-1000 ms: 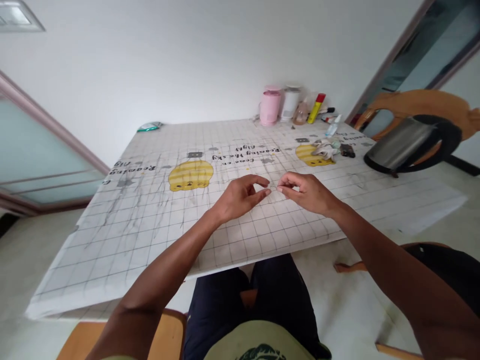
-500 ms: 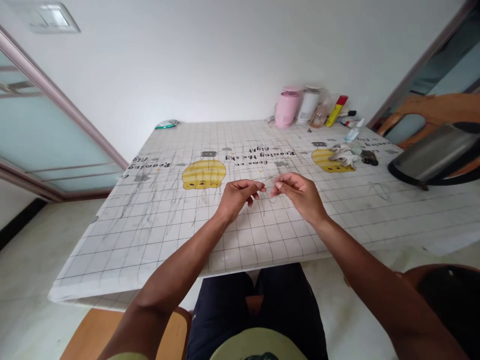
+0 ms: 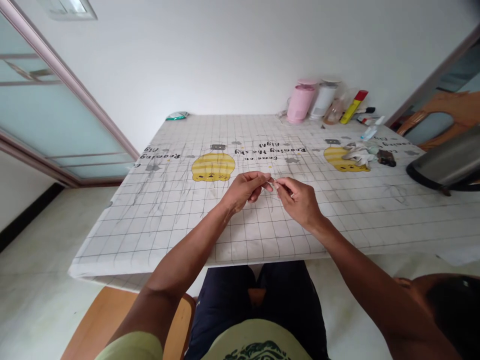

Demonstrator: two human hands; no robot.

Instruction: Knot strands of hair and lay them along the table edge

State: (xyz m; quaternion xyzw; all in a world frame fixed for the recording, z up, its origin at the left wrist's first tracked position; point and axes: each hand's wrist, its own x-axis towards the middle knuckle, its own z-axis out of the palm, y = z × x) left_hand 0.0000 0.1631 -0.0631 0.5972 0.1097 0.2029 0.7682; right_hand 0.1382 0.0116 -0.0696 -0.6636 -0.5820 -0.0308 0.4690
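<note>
Hands drawn together since the frame half a second earlier: the gap between their fingertips has closed to almost nothing. Field of view has also swung, so the contents of the table (image 3: 123, 240) sit further right, and more of the metal kettle (image 3: 448, 157) is cut off by the right edge.

Left hand (image 3: 245, 190): narrow, thumb laid against forefinger, other fingers curled beneath. Right hand (image 3: 301, 201): narrow, thumb and forefinger in a tight pinch. Both appear to hold a fine strand (image 3: 274, 181) where the fingertips meet, above the near-middle part of the table; its full shape is too thin to make out.

Surroundings. Far right, by the wall: pink canister (image 3: 300, 103), white canister (image 3: 324, 100) just beside it, then a clear bottle (image 3: 332, 113) and a yellow tube with a red cap (image 3: 353, 107), leaning to the right. Nearer on the right: small clear bottle (image 3: 372, 129), crumpled pale cloth (image 3: 360, 154) lying partly over a printed yellow figure, small dark object (image 3: 387, 158) just beside the cloth. Far left corner: green-and-white packet (image 3: 177, 115). Near left, below the table edge: wooden seat (image 3: 103, 320).
</note>
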